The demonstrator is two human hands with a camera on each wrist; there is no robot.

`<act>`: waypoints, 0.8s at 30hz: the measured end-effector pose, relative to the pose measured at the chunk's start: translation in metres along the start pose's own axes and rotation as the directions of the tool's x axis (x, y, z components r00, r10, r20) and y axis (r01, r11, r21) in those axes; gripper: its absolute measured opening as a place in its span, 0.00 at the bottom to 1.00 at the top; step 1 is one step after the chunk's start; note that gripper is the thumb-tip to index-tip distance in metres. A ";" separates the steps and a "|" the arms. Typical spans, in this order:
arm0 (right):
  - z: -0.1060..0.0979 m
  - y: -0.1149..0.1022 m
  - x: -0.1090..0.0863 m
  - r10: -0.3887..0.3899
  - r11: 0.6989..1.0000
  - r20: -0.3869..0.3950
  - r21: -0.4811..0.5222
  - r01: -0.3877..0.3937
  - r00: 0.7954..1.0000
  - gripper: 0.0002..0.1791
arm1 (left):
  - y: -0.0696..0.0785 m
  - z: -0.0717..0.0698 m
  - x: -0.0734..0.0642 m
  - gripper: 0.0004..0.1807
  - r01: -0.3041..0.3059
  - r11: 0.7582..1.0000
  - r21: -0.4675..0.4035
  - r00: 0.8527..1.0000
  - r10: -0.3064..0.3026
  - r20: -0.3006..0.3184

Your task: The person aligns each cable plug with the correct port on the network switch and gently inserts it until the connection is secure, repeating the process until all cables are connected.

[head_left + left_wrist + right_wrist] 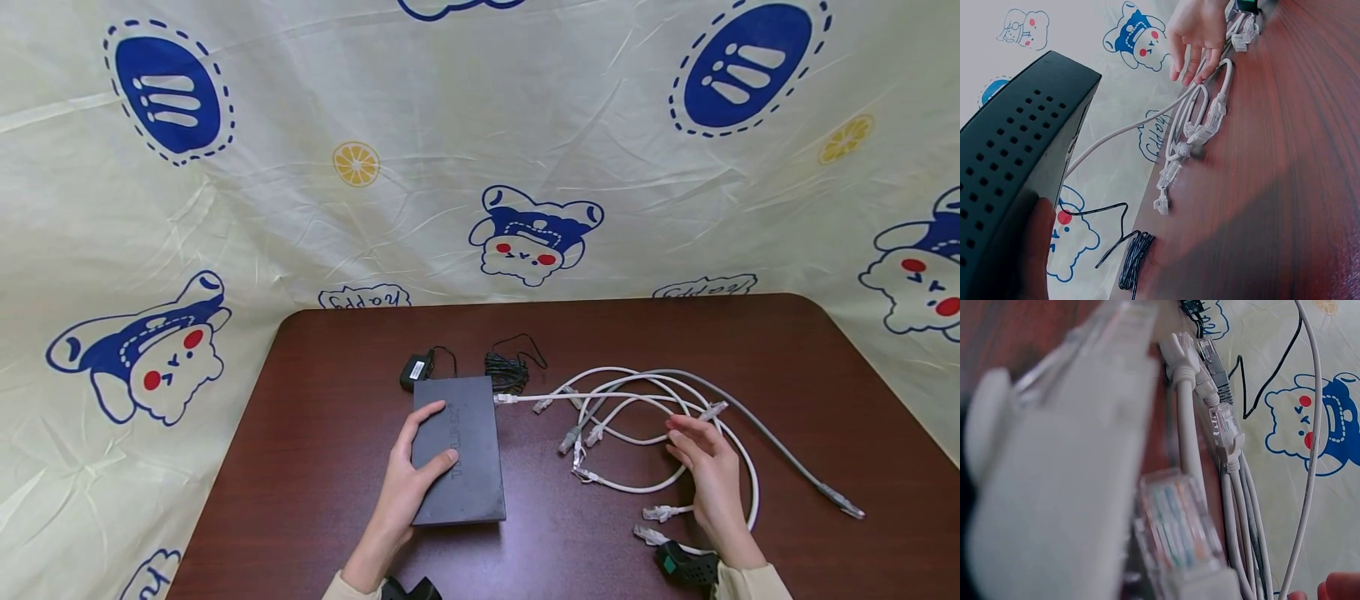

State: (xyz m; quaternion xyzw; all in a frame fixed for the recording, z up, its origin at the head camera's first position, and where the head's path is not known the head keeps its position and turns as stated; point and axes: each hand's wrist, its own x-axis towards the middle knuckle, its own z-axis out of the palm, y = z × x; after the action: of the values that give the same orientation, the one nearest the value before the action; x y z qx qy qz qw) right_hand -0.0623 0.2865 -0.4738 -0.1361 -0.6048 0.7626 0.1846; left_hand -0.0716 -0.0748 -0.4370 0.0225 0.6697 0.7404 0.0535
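My left hand [405, 479] grips a dark grey network switch [476, 483] by its left side, thumb and a finger over the top face. In the left wrist view the vented side of the switch fills the left, raised over the table. A white Ethernet plug [506, 399] sits at its right edge, and its cable runs into loose coils of white Ethernet cables [637, 442]. Over those coils hovers my right hand [712, 475], fingers loosely bent, fingertips right at the strands. Large in the right wrist view is a clear Ethernet plug [1175, 519] with coloured wires inside.
Behind the switch lie a black power adapter [415, 371] and a bundled black cord [507, 371]. A grey cable end [840, 500] reaches out to the right. Two white plugs lie beside my right wrist. The brown table [300, 467] meets a printed sheet at the back.
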 end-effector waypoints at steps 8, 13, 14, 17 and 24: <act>0.002 -0.001 0.000 0.017 0.997 -0.034 -0.079 -0.019 0.999 0.08 | 0.000 0.000 0.000 0.32 -0.004 1.000 0.003 1.000 0.004 0.000; 0.005 -0.003 0.001 0.062 0.987 -0.081 -0.145 -0.074 0.995 0.09 | -0.001 0.000 0.000 0.32 0.001 1.000 -0.001 1.000 -0.001 -0.001; 0.006 -0.003 0.002 0.072 0.981 -0.095 -0.174 -0.088 0.993 0.09 | -0.001 0.000 0.000 0.32 0.001 1.000 -0.002 1.000 -0.001 -0.001; 0.007 -0.004 0.002 0.083 0.959 -0.126 -0.259 -0.113 0.989 0.09 | -0.001 0.000 0.000 0.32 0.002 1.000 -0.002 1.000 -0.002 -0.002; 0.008 -0.004 0.003 0.058 0.985 -0.098 -0.156 -0.073 0.994 0.11 | -0.001 0.000 0.000 0.32 -0.001 1.000 0.010 1.000 0.001 -0.007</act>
State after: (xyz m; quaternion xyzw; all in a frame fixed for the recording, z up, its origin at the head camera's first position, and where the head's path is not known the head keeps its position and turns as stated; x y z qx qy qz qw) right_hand -0.0677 0.2814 -0.4682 -0.2055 -0.6497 0.7105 0.1757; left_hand -0.0717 -0.0749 -0.4377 0.0207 0.6735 0.7372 0.0508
